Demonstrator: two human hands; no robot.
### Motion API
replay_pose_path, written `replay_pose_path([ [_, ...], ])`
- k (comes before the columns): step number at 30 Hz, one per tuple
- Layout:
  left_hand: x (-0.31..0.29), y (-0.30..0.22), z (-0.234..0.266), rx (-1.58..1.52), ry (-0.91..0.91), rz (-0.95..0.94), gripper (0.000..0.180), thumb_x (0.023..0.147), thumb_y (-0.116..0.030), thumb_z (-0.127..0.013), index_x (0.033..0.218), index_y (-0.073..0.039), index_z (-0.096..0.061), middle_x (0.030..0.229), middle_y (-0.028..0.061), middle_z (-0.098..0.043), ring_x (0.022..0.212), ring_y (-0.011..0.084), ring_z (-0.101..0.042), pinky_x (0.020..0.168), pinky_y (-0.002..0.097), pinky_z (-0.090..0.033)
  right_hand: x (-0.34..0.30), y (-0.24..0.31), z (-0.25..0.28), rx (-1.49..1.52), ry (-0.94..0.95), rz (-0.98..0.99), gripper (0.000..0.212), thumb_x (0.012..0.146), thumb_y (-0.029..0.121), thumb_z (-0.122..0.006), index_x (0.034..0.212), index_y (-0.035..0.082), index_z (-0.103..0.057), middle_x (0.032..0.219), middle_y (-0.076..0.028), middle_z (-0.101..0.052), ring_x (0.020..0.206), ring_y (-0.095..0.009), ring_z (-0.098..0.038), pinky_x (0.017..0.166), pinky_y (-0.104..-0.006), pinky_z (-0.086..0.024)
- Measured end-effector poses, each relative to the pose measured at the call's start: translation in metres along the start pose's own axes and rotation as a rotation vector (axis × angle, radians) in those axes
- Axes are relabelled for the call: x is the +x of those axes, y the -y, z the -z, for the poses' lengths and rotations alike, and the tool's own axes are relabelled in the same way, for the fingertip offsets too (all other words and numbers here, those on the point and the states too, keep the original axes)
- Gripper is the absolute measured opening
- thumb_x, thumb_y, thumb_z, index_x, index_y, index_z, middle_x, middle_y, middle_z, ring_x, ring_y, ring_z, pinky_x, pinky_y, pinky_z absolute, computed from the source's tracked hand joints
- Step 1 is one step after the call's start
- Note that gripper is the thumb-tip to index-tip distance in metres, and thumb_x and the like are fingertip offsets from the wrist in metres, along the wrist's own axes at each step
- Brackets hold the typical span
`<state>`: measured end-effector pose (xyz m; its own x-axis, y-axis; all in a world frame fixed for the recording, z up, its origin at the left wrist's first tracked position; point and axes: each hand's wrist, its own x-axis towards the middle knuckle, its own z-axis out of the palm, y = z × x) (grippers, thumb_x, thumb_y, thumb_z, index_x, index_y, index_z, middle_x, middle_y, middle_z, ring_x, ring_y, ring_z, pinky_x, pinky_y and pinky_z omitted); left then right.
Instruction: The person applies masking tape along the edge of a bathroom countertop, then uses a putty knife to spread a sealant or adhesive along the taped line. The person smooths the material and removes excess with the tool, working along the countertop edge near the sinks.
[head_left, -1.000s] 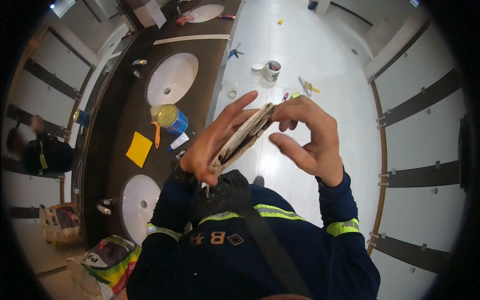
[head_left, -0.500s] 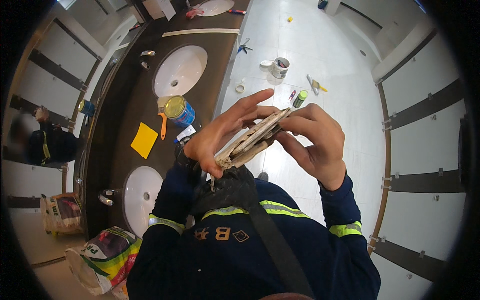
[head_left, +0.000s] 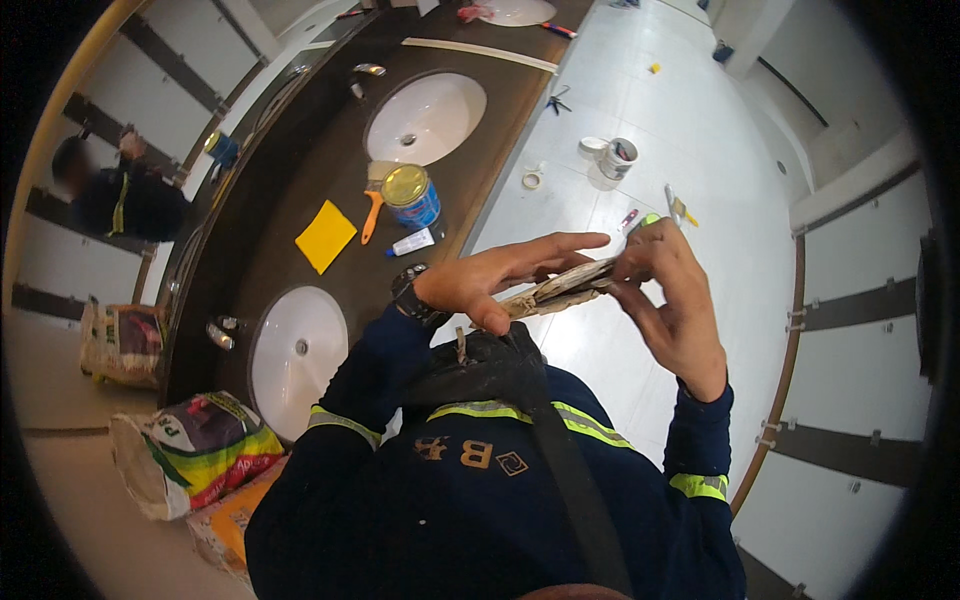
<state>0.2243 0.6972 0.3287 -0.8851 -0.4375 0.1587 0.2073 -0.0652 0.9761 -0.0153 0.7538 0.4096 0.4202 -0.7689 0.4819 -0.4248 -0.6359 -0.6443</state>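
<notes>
Between my two hands is a worn, beige, layered bundle (head_left: 556, 293), flat and frayed at its edges; its exact kind cannot be made out. My left hand (head_left: 485, 280) holds its near end with the thumb below and the long fingers stretched along the far side. At the other end, my right hand (head_left: 675, 300) pinches the layers between bent fingers and thumb. Just beneath, against my chest, hangs a black bag (head_left: 480, 370) on a strap. A dark watch (head_left: 409, 291) circles my left wrist.
The dark counter on the left carries sinks (head_left: 300, 350), a blue paint can (head_left: 418, 208), a brush (head_left: 372, 210), a white tube (head_left: 411, 243) and a yellow cloth (head_left: 326, 238). A white bucket (head_left: 618, 160) stands on the floor ahead. Printed sacks (head_left: 205, 450) sit lower left.
My view has swung, so the counter sits further right. The bundle is tilted flatter, and my right fingers have curled further over its end.
</notes>
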Motion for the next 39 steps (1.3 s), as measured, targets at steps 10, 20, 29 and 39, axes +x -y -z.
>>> replay_pose_path([
  [10, -0.015, 0.045, 0.004, -0.494, -0.050, -0.085, 0.150, 0.047, -0.082, -0.082, 0.161, -0.007, -0.019, 0.158, 0.0213, -0.036, 0.141, 0.0335, -0.044, 0.109, 0.0428, -0.042, 0.023, -0.022, 0.021, 0.499, -0.466, -0.238, 0.026, 0.102, 0.017, -0.056, 0.125, 0.005, -0.051, 0.112, -0.010, -0.057, 0.102, -0.017, -0.060, 0.088, -0.0321, -0.050],
  [20, -0.003, 0.042, -0.011, -0.601, -0.071, -0.054, 0.149, 0.043, -0.072, -0.090, 0.161, -0.009, -0.022, 0.155, 0.0199, -0.040, 0.140, 0.0336, -0.045, 0.107, 0.0441, -0.046, 0.038, -0.067, 0.030, 0.685, 0.209, -0.461, 0.021, 0.097, 0.024, -0.053, 0.095, 0.005, -0.062, 0.079, 0.001, -0.055, 0.070, -0.009, -0.049, 0.063, -0.0249, -0.040],
  [29, -0.011, 0.039, -0.016, -0.442, -0.168, 0.109, 0.142, 0.050, -0.072, -0.088, 0.160, -0.010, -0.022, 0.149, 0.0196, -0.042, 0.138, 0.0320, -0.045, 0.113, 0.0440, -0.040, 0.023, -0.035, 0.014, -0.252, 0.187, 0.231, 0.021, 0.083, 0.016, -0.079, 0.092, 0.010, -0.060, 0.084, -0.006, -0.056, 0.072, -0.025, -0.063, 0.062, -0.0370, -0.053],
  [39, 0.008, 0.043, -0.020, -0.444, -0.191, 0.176, 0.147, 0.041, -0.065, -0.090, 0.159, -0.007, -0.024, 0.150, 0.0213, -0.043, 0.141, 0.0336, -0.044, 0.115, 0.0454, -0.039, 0.013, -0.055, 0.029, -0.044, 0.374, 0.016, 0.023, 0.087, 0.013, -0.078, 0.091, 0.006, -0.056, 0.087, -0.008, -0.060, 0.076, -0.025, -0.061, 0.069, -0.0332, -0.050],
])
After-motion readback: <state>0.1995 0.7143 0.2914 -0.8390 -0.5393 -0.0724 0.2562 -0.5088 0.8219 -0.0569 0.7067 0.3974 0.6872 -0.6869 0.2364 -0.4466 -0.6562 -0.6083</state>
